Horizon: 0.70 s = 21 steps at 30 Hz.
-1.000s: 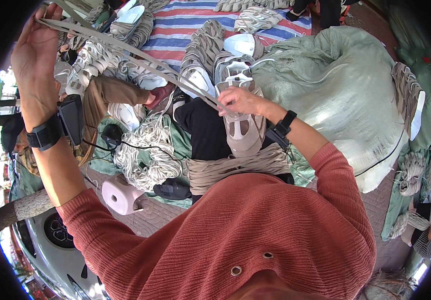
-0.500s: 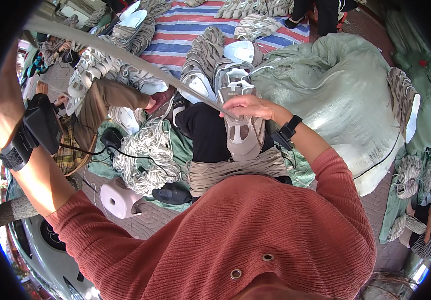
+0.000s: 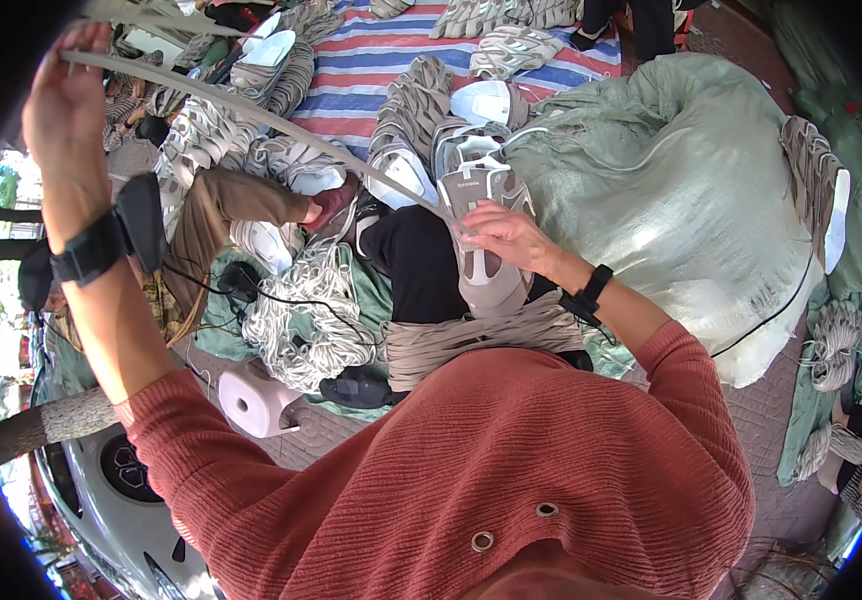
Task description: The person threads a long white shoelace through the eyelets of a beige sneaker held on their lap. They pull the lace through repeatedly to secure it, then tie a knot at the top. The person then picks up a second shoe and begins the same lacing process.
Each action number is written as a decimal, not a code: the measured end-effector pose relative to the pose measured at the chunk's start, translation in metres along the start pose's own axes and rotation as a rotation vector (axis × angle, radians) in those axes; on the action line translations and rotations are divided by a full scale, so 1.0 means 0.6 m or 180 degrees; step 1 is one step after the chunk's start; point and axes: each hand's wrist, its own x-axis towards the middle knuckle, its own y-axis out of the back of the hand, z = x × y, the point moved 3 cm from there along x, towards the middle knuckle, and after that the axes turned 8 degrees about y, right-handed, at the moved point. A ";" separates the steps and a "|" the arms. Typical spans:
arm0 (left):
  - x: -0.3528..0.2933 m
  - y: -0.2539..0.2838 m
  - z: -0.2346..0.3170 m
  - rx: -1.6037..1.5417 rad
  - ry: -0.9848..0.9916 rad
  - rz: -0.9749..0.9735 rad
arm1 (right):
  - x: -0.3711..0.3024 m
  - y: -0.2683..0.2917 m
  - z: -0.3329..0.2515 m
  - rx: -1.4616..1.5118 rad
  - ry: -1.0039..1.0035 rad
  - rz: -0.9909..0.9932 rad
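A grey and white shoe upper (image 3: 494,288) lies over my black-trousered thigh, toe end toward me. From it a flat grey lace (image 3: 241,101) stretches tight, up and away to the far left. My left hand (image 3: 66,105) is raised out there, its fingers closed on the lace. At the upper, my right hand (image 3: 506,236) pinches the lace where it meets the lacing area. Across my lap lies a thick bundle of flat grey laces (image 3: 486,340).
A pile of white cord (image 3: 301,330) and a pale pink stool (image 3: 254,402) are left of my legs. Stacked uppers (image 3: 413,105) lie ahead, near a striped sheet (image 3: 356,55). A big pale green sack (image 3: 671,190) stands right. A co-worker's brown-trousered leg (image 3: 236,200) reaches in from the left.
My left hand has come into view at the upper left, with its forearm shifted right. My right hand has moved slightly right and down along with the upper.
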 end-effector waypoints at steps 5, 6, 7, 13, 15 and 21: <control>-0.111 0.035 -0.044 0.0408 0.0111 0.0468 | 0.013 0.009 -0.039 -0.0303 -0.0158 0.0663; -0.117 0.055 -0.049 0.0442 0.0098 0.0523 | 0.015 0.011 -0.042 -0.0317 -0.0286 0.0655; -0.123 0.076 -0.055 0.0495 0.0097 0.0653 | 0.017 0.012 -0.044 -0.0329 -0.0413 0.0647; -0.154 0.232 -0.090 0.0601 0.0215 0.0781 | 0.040 0.011 -0.040 0.0524 -0.1018 0.0413; -0.179 0.226 -0.125 0.0657 0.0425 0.1219 | 0.055 0.019 -0.046 0.1396 -0.1376 0.0224; -0.255 0.295 -0.209 -0.0809 0.2111 0.1221 | 0.142 0.153 -0.195 0.3259 -0.1250 0.0752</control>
